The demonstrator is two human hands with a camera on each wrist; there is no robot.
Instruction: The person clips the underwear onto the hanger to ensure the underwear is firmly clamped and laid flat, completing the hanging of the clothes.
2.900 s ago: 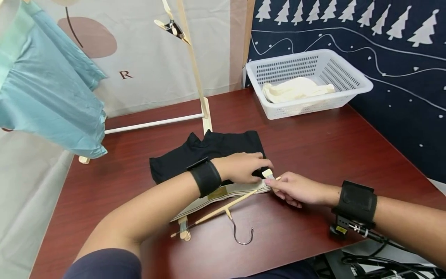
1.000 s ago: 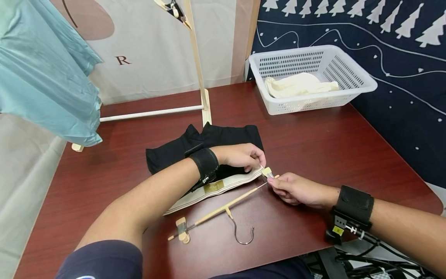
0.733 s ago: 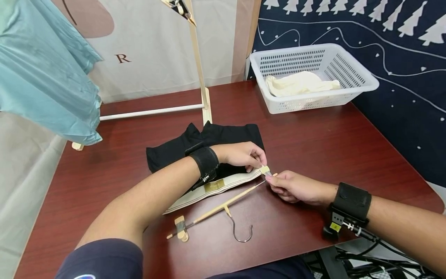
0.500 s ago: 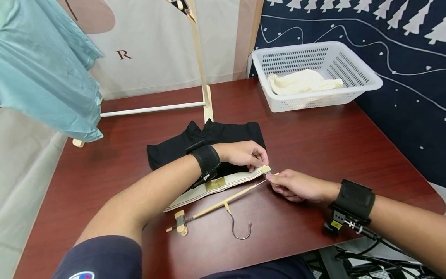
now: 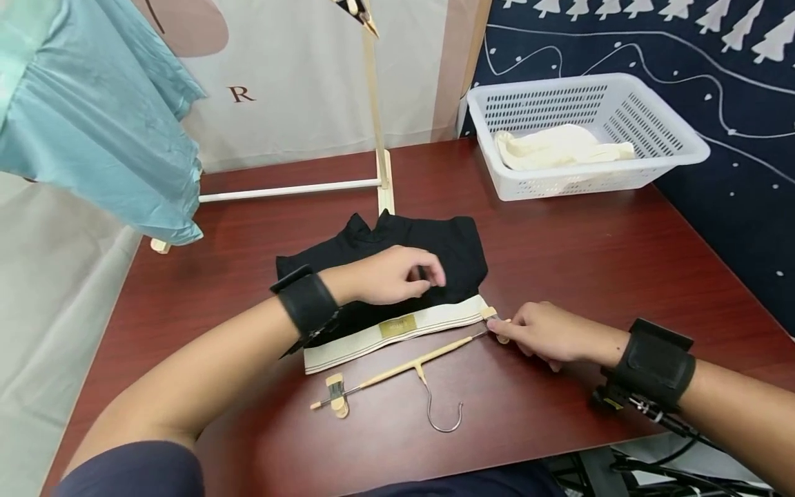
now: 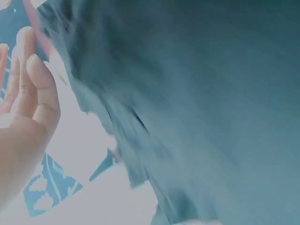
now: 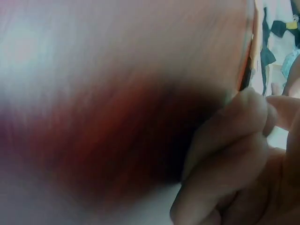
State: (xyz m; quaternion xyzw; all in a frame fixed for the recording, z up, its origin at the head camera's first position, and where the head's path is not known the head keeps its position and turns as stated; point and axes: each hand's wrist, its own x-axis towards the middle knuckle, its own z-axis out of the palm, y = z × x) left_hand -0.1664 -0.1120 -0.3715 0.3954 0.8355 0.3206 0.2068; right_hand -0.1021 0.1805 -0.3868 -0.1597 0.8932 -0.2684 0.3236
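Black shorts (image 5: pixel 456 252) lie on the table, their white waistband (image 5: pixel 348 347) with a gold label towards me. In front of it lies a clip hanger (image 5: pixel 435 354), its metal hook pointing towards me. My right hand (image 5: pixel 553 335) pinches the hanger's right clip (image 5: pixel 488 314), whose tip overlaps the waistband's right end. The left clip (image 5: pixel 337 393) sits on the bar, apart from the waistband. My left hand (image 5: pixel 397 275) is over the shorts with loosely bent fingers and holds nothing. In the left wrist view, its fingers (image 6: pixel 40 84) are beside dark cloth.
A white basket (image 5: pixel 559 186) with cream cloth (image 5: pixel 553 148) stands at the back right. At the left hangs a light blue garment (image 5: pixel 118 138), near a wooden rack (image 5: pixel 375 103) with a white lower bar (image 5: pixel 292 189). The table's front edge is close to me.
My left hand has let go of the waistband's right end and drawn back to the left over the shorts. The right clip has come onto the waistband's corner, my right hand still on it.
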